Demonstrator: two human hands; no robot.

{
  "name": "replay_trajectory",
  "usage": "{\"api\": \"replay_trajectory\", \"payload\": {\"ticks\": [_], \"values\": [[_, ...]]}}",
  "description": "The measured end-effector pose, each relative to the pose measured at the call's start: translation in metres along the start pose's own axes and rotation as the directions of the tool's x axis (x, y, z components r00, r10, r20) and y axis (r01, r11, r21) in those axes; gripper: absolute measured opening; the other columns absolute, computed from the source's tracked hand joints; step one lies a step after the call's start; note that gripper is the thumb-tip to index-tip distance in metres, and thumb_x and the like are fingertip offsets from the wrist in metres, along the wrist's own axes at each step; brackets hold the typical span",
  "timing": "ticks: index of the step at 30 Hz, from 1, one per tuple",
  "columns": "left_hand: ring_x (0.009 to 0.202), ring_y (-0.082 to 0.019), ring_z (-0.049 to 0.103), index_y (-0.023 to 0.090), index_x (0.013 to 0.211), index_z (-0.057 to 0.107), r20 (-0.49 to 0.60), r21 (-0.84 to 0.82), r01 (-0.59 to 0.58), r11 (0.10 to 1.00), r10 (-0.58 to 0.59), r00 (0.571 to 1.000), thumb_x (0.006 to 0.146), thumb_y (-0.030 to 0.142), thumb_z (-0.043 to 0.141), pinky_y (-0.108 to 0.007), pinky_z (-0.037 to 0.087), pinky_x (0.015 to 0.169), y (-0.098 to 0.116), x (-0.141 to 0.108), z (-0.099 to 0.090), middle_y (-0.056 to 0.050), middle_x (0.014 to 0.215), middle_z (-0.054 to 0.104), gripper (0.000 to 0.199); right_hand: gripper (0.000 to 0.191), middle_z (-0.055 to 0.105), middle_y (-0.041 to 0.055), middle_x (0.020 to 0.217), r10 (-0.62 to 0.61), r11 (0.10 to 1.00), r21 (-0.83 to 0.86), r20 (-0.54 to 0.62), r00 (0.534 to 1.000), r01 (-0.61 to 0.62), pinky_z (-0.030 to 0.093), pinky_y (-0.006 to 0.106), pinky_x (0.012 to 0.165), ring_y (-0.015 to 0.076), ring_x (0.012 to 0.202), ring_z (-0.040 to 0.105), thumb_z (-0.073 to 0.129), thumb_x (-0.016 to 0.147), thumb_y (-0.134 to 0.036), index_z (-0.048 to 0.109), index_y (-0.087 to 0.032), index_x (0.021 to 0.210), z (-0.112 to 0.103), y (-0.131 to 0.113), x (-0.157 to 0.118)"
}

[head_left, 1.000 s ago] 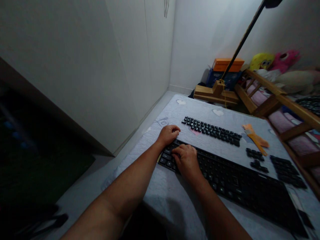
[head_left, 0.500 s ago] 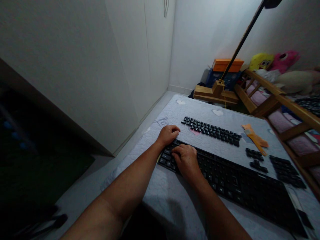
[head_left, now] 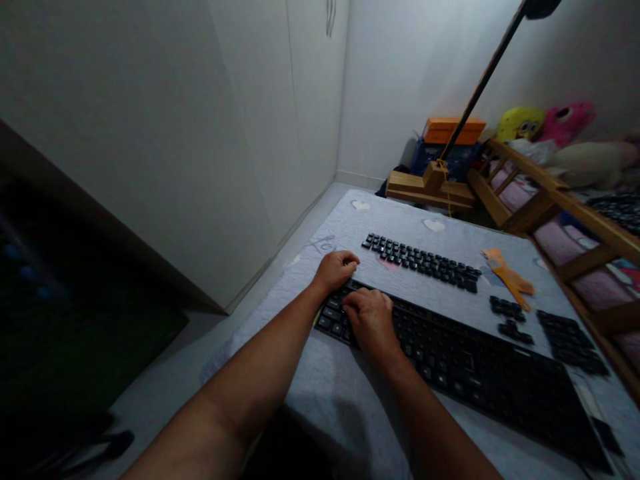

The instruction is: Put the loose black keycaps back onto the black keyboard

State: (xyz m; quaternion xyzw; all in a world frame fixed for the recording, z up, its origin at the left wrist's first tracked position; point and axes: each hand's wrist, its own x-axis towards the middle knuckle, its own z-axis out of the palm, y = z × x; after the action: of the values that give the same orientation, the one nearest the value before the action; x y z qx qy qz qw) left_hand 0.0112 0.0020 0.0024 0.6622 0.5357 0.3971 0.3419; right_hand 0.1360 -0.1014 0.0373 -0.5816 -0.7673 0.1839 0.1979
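A black keyboard (head_left: 480,360) lies slantwise on the quilted cloth, with keys at its left end and bare key sockets over much of the rest. My left hand (head_left: 336,272) rests at its far left corner, fingers curled toward the thumb; what is inside them is hidden. Over the left-hand keys, my right hand (head_left: 369,319) is bent with thumb and fingers drawn together. Its fingertips, and anything between them, cannot be made out. Beyond the keyboard, loose black keycaps (head_left: 420,260) lie in rows.
Smaller keycap groups (head_left: 507,309) and a larger block of keycaps (head_left: 570,341) lie to the right. An orange-handled brush (head_left: 510,283) rests on an orange cloth (head_left: 525,285). A white wardrobe (head_left: 240,133) stands left; a wooden bed rail (head_left: 575,207) runs along the right.
Both hands keep practically the same pose and place on the keyboard. The whole view has shifted very slightly.
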Motion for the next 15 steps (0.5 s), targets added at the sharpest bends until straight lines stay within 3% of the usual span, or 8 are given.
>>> {"api": "replay_trajectory", "payload": {"ticks": [15], "values": [[0.073,-0.014,0.064,0.015,0.085,0.074,0.001,-0.008,0.007,1.000,-0.007,1.000,0.075,0.019,0.057,-0.022,0.049,0.068,0.0011,0.0001,0.0005,-0.002,0.077,0.072,0.020,0.012,0.067,0.0037,0.088,-0.032,0.999,-0.020,-0.081,0.996,0.031,0.032,0.039,0.092,0.0220,0.094,0.054,0.062,0.087,-0.015,0.072,-0.022,0.084,0.0078,0.0040,-0.0013]]}}
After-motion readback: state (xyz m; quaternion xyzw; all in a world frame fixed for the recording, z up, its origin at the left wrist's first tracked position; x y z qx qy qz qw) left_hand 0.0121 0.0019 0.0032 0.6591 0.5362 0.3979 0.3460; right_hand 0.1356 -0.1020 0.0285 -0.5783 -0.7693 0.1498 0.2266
